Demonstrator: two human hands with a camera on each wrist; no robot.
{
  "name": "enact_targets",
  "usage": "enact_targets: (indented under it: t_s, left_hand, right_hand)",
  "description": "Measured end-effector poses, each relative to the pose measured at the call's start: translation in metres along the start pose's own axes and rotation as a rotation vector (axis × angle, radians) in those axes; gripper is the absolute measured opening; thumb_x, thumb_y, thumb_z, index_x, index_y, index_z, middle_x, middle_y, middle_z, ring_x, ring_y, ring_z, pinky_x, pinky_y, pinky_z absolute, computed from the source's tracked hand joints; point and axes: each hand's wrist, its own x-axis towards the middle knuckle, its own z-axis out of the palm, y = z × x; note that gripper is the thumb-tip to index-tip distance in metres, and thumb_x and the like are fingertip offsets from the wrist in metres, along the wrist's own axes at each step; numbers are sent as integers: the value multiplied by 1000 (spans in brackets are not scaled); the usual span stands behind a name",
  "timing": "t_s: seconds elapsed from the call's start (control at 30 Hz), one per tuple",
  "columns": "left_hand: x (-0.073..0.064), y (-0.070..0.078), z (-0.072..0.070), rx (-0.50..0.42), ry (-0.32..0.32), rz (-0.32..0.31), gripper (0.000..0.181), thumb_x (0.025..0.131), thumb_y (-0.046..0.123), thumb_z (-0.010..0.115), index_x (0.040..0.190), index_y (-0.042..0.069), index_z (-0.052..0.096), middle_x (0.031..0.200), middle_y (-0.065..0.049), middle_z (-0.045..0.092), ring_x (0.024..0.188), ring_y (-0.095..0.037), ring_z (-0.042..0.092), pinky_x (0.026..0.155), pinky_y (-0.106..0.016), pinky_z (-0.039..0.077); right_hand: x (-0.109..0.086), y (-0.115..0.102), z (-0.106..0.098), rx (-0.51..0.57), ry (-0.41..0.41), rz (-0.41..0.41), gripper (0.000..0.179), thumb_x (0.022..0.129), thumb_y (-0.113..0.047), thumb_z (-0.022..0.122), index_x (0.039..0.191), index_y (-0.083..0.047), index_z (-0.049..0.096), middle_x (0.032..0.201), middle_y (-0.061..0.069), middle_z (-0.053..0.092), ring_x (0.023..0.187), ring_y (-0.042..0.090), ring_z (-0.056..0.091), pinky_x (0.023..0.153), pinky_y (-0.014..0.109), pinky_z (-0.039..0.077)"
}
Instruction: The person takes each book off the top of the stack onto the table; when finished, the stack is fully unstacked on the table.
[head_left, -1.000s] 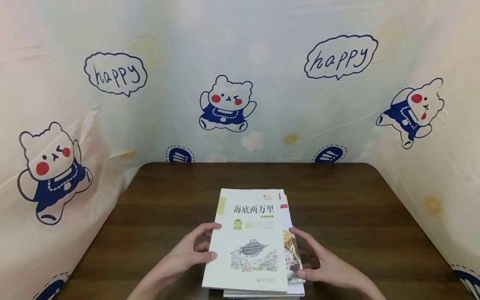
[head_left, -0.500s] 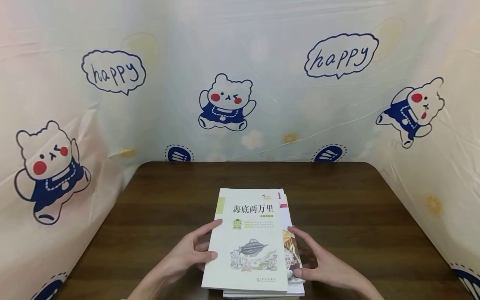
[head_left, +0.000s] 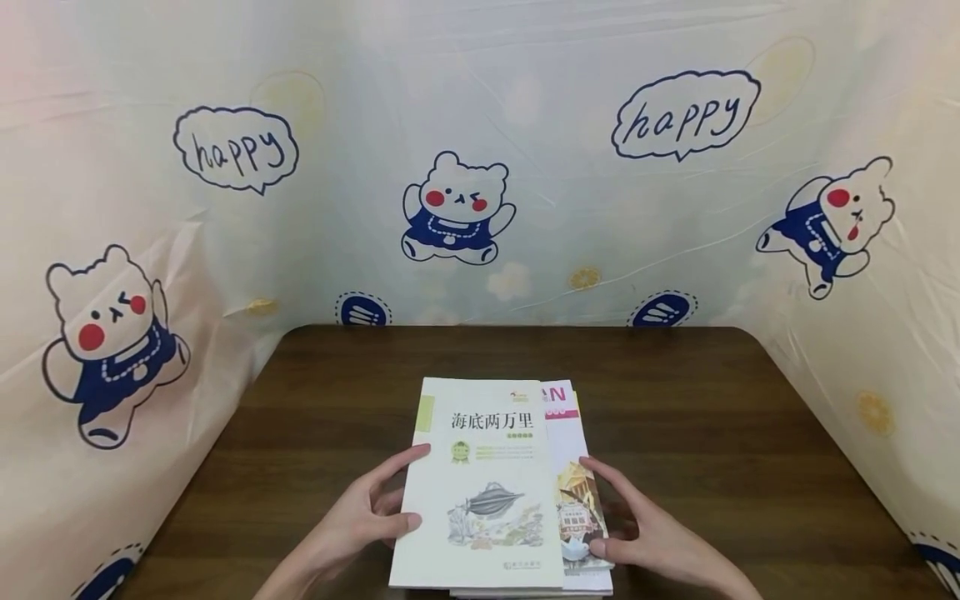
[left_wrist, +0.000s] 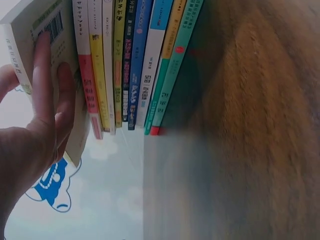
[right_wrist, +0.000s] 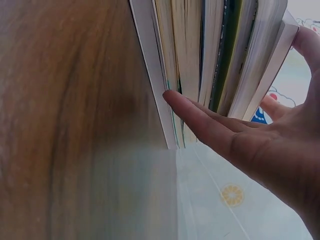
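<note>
My left hand [head_left: 352, 521] grips the left edge of a white paperback book [head_left: 487, 467] with a grey airship-like picture on its cover. Its thumb lies on the front, and its other fingers reach beneath onto the back cover, near a barcode in the left wrist view. This book is raised off the stack of books [left_wrist: 117, 65] and juts out to the left. Below it shows a second white book [head_left: 567, 437] with pink lettering. My right hand [head_left: 656, 529] rests against the stack's right side, thumb and forefinger at the second book's edge, another finger extended along lower page edges [right_wrist: 212, 65].
The stack stands near the front of a dark brown wooden table [head_left: 720, 417]. A pale cloth [head_left: 570, 192] printed with cartoon bears and "happy" bubbles surrounds the table at the back and both sides.
My left hand has drawn the top book leftward, so more of the second book's cover shows. The right hand stays at the stack's right side.
</note>
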Motion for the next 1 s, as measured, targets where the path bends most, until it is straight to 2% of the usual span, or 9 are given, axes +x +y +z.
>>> enact_targets:
  t_s: [0.23, 0.37, 0.5, 0.67, 0.87, 1.0]
  left_hand:
    - [-6, 4, -4, 4, 17, 46, 78, 87, -7, 63, 152, 11, 24, 132, -19, 52, 106, -24, 61, 78, -43, 54]
    - [-8, 7, -9, 28, 48, 101, 76, 87, -7, 62, 152, 9, 25, 131, -19, 53, 106, -24, 62, 77, -45, 55]
    - [-13, 11, -14, 47, 101, 109, 76, 87, -7, 62, 152, 10, 26, 131, -18, 53, 107, -25, 61, 75, -46, 55]
    - [-21, 18, -22, 76, 176, 104, 77, 87, -6, 63, 152, 13, 27, 131, -18, 53, 107, -26, 62, 74, -47, 55]
    - [-27, 28, -35, 113, 239, 114, 77, 87, -5, 64, 152, 15, 27, 126, -20, 56, 99, -28, 65, 69, -50, 55]
    - [-26, 36, -44, 154, 296, 131, 76, 87, -4, 65, 151, 14, 29, 124, -17, 57, 97, -27, 65, 64, -45, 56]
  right_hand:
    - [0, 0, -2, 7, -9, -14, 81, 88, -21, 68, 152, -31, 20, 155, 16, 18, 126, 49, 39, 88, 29, 48]
    - [0, 4, 0, 7, 26, -3, 81, 87, -21, 70, 151, -33, 23, 160, 7, 8, 131, 50, 33, 89, 26, 47]
    - [0, 6, 3, 14, 62, -8, 80, 85, -20, 72, 150, -33, 27, 160, 0, 7, 135, 45, 28, 89, 27, 47]
    - [2, 7, 6, 20, 56, -48, 79, 86, -16, 70, 151, -30, 27, 161, 4, 6, 132, 46, 32, 88, 30, 48]
    - [1, 6, 5, 18, 38, -11, 78, 87, -20, 70, 151, -32, 27, 161, 6, 4, 134, 47, 29, 89, 28, 47]
    - [0, 5, 4, 4, 40, -8, 78, 87, -21, 69, 151, -33, 26, 161, 7, 4, 134, 49, 28, 88, 29, 47]
